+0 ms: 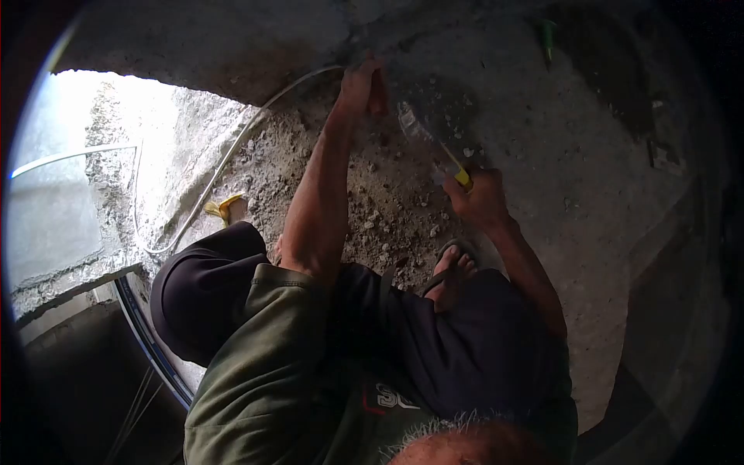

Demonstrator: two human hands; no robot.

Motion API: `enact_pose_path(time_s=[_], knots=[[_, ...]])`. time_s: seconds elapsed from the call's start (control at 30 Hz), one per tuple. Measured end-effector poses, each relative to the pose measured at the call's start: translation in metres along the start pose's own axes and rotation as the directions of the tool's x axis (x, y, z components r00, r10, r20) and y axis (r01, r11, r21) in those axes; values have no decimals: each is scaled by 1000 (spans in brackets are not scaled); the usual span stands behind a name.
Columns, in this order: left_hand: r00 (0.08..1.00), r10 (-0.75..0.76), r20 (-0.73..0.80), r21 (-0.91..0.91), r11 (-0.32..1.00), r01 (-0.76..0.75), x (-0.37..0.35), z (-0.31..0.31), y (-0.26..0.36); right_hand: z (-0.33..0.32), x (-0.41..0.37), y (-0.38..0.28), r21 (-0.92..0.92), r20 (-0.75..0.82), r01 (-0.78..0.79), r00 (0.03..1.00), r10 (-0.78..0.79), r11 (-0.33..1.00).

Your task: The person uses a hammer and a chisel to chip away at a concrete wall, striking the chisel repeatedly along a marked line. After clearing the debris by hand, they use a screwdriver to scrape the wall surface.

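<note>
My left hand [359, 84] is closed at the upper middle, beside the dark wall base. A dark reddish object [377, 94] sticks out of its grip; what it is cannot be made out. Lower right, my right hand [482, 200] is wrapped round the yellow handle of a hammer [463, 178]. The hammer's far end is smeared by motion and points up and left toward my left hand, apart from it. Loose rubble [387, 209] lies on the ground below both hands. A white cable [225, 161] curves from near my left hand down to the left.
A yellow item [222, 207] lies by my knee. My sandalled foot [453, 267] rests on the rubble. A green pointed object [549, 39] is at the upper right. A brightly lit concrete ledge [54, 225] is on the left, with dark pipes [151, 341] below.
</note>
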State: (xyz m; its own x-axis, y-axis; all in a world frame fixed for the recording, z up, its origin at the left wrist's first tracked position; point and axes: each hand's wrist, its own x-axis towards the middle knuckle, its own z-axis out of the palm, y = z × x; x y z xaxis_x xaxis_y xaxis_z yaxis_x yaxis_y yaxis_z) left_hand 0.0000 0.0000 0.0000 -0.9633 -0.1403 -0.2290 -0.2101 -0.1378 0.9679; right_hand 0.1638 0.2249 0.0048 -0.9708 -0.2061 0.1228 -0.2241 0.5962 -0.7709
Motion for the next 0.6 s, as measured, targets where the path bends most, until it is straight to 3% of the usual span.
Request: enact_pose_path(time_s=[0.07,0.1,0.17,0.2,0.27,0.4,0.47,0.5,0.57,0.6], knots=[[977,-137,161,-107,982,155,-6,-5,15,0,-2,-4,-21,-86,187,978,-188,982],[975,-149,165,-124,978,171,1,-10,5,-1,-3,-2,-35,-70,177,981,-179,984],[935,-16,354,-103,993,56,21,-24,4,-4,6,-11,-134,-98,277,952,-291,952],[934,-15,357,-105,993,56,18,-21,9,-7,10,-16,-137,-99,276,952,-290,951],[959,-98,265,-198,968,153,9,-16,25,-11,19,-24,-232,-88,415,892,-444,880],[949,-98,300,-375,902,212,12,-20,26,-10,26,-28,-293,-68,471,858,-509,832],[919,-114,378,-301,923,239,20,-28,23,-15,29,-46,-288,-115,596,755,-645,749],[918,-116,378,-304,922,242,20,-31,22,-11,30,-50,-288,-111,596,757,-644,750],[873,-45,485,-369,895,250,23,-33,22,-7,38,-53,-194,-149,766,594,-791,612],[871,-43,490,-369,895,252,24,-33,20,-4,47,-41,-200,-149,764,595,-790,613]])
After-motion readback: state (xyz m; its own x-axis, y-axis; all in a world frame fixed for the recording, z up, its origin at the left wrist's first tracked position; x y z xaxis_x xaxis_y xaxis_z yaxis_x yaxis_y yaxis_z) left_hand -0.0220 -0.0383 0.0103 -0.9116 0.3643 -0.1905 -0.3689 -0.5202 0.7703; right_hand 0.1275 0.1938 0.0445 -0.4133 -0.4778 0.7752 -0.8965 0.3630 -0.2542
